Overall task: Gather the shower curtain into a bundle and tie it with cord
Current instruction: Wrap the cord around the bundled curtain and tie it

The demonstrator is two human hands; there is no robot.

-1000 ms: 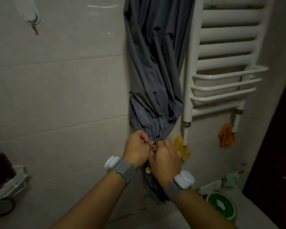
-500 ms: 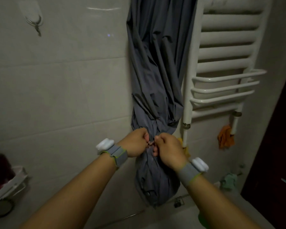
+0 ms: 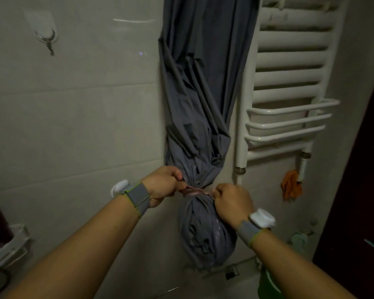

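Left hand [image 3: 163, 183] and right hand [image 3: 232, 201] pinch cord [image 3: 194, 190] (pink) cinching curtain [image 3: 200, 117] between them.

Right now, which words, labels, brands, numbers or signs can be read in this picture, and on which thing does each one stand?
None can be read.
Grey shower curtain: a dark patch, no legible text.
White wrist devices: blank.
Green round object at the bottom edge: mostly cut off, nothing visible.
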